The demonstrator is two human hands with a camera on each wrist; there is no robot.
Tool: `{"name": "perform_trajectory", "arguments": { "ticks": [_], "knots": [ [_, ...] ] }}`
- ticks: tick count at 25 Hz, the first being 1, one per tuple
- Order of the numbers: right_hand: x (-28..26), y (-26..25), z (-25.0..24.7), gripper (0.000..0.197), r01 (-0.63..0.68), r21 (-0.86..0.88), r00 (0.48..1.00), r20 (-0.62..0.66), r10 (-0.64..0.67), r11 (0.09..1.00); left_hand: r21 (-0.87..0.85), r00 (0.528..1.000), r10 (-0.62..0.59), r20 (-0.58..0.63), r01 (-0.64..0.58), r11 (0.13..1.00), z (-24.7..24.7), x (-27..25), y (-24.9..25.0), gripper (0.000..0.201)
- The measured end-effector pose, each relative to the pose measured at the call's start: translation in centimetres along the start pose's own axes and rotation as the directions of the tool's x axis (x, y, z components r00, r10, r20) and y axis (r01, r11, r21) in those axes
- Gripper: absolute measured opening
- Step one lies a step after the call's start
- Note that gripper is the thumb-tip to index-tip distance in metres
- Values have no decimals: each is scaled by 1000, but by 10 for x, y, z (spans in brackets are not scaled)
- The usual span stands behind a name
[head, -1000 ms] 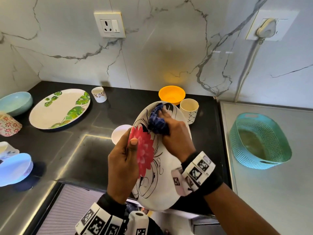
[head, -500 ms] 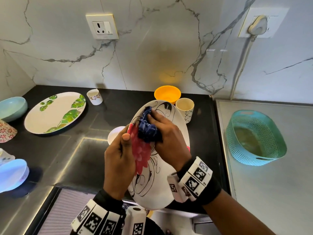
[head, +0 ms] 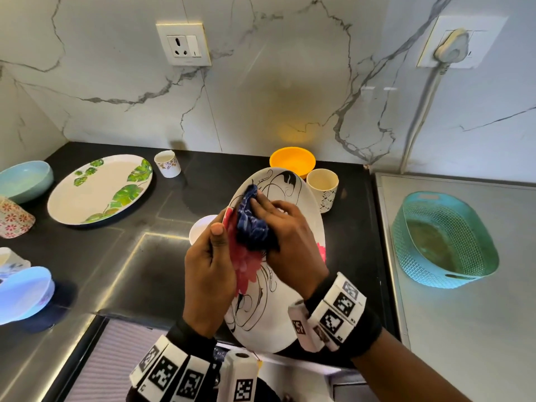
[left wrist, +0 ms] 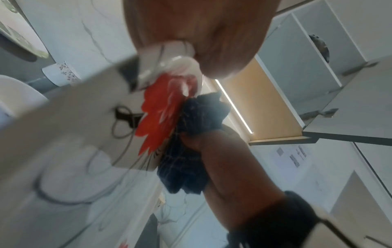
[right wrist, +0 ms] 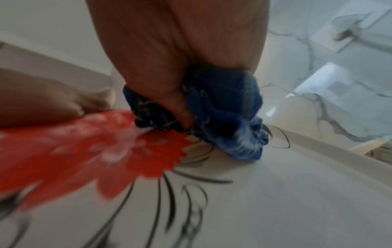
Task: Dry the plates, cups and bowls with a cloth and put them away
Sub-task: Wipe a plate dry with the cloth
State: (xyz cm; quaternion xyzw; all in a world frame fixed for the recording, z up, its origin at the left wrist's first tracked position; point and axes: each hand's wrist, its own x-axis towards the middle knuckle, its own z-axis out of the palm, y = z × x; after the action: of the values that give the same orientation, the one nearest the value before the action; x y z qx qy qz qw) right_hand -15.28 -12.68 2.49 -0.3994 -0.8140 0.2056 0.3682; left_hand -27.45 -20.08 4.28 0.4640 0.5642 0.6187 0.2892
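A white oval plate [head: 293,311] with a red flower and black swirls is tilted up over the black counter. My left hand [head: 210,274] grips its left rim, thumb on the face. My right hand [head: 285,242] clutches a bunched blue cloth [head: 251,224] and presses it on the upper left of the plate. The wrist views show the cloth [right wrist: 222,117] against the red flower and the plate rim [left wrist: 169,67] pinched by my left thumb.
A leaf-patterned plate [head: 98,190], a small floral cup [head: 167,163], an orange bowl [head: 292,162], a cream cup [head: 322,188] and a white bowl [head: 200,230] sit on the counter. Left edge holds pale bowls [head: 24,181] and cups. A teal basket [head: 443,239] stands at right.
My right hand has rubbed the cloth from the plate's upper middle towards its left rim, closer to my left thumb. The left hand keeps its grip.
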Motion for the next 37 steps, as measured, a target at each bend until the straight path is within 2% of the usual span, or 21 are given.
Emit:
{"name": "perform_trajectory", "arguments": {
  "ticks": [3,6,8,11,12,15,18,20,23,25,29,32,36,37],
  "knots": [
    [-37,-10,14,59,146,-4,989,25,-146,989,-92,999,-50,-7,49,995,1,2,-2,61],
    [-57,-16,19,56,217,31,973,69,-219,976,-165,992,-125,10,125,978,-5,6,-3,75],
    [-37,-10,14,54,189,-19,980,64,-187,982,-95,996,-87,8,87,992,-6,7,-3,71],
    [-6,-7,5,59,36,0,999,32,-36,999,-13,999,-36,-29,35,999,-3,7,0,43],
    [-7,-9,6,59,53,-5,998,22,-53,999,-27,999,-40,-34,39,999,-2,7,0,41],
    [-45,-15,19,59,174,5,982,74,-174,985,-75,996,-78,-44,75,994,-2,7,-1,56],
    [-63,-19,21,56,202,25,973,111,-204,979,-15,994,-78,-70,77,997,-4,9,0,42],
    [-43,-15,18,57,153,-24,985,87,-151,988,44,998,-40,-48,42,998,-5,8,0,37],
    [-5,-3,4,67,-47,-12,998,50,48,999,94,999,-2,-47,6,996,-3,6,3,33],
    [-8,-3,4,67,-27,-15,999,32,27,1000,98,998,-3,-58,8,995,1,6,3,37],
    [-57,-21,23,58,103,67,993,54,-106,992,72,997,-38,-71,43,996,1,6,3,44],
    [-42,-11,18,58,109,17,994,28,-110,994,100,998,-24,-55,30,995,0,6,4,41],
    [-1,15,-1,72,-152,56,988,39,149,987,141,998,10,-57,-2,990,2,5,6,42],
    [0,17,-2,72,-174,70,984,48,171,982,144,998,15,-59,-6,990,4,5,7,42]
  ]
}}
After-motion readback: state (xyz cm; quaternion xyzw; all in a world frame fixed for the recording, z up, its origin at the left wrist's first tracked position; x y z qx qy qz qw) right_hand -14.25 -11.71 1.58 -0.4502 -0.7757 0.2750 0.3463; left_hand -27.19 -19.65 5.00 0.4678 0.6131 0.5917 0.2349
